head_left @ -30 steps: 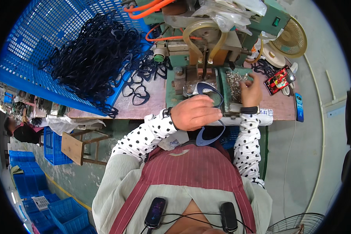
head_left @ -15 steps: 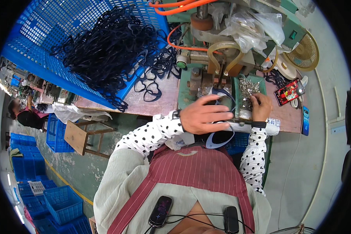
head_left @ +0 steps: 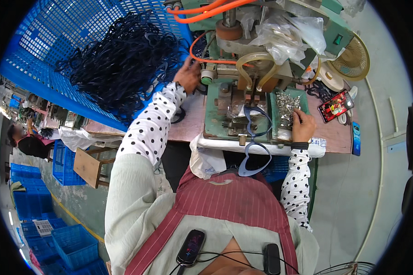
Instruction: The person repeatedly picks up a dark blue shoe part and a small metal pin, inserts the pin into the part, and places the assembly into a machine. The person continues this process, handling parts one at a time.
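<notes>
Frame (head_left: 244, 167), blue with 2 heart-shaped rings, lies at the press (head_left: 214, 124), 1 ring jutting past its front. Left hand (head_left: 188, 78), fingers extended, is between basket (head_left: 66, 93) and press; right hand (head_left: 304, 127), fingers bent, is at the tray (head_left: 303, 98) of metal bits (head_left: 287, 104). Whether either grasps anything, I cannot tell.

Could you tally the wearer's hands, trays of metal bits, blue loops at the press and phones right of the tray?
Left hand, right hand: 2
Green tray of metal bits: 1
Upper blue loop, lower blue loop: 2
Red-screened phone, blue phone: 2
Total: 7
</notes>
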### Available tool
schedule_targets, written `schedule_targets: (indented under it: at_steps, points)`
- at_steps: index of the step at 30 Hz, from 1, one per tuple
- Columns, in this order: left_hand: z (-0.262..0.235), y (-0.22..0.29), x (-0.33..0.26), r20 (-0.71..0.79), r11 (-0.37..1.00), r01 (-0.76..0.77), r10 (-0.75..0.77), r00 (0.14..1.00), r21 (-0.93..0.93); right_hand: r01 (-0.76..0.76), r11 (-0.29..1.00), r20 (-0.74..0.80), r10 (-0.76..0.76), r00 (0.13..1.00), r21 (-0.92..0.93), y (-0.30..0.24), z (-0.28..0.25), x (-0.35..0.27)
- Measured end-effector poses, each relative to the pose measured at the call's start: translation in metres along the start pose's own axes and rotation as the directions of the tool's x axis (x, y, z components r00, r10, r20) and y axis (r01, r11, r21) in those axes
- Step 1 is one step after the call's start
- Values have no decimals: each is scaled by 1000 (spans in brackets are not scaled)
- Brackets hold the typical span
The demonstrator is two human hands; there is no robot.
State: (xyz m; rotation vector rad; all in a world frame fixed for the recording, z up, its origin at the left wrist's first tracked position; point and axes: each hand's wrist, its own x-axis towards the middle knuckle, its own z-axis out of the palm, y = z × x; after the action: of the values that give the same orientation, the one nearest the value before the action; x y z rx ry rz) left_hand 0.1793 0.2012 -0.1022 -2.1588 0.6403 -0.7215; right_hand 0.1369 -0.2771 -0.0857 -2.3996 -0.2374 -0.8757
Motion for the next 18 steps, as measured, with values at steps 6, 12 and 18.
schedule_targets:
  at_steps: [6,12,18]
  points:
    - [-48,-25,-64,414,769,504,-341,844,-394,11,999,-9,-11,1000,35,2,0,-1]
    - [-112,5,-116,209,542,573,-588,781,-615,-13,997,1,13,1000,72,-4,-1,1]
    - [-141,9,-78,410,-306,385,-885,223,-871,-108,910,155,48,987,401,-76,-30,20]
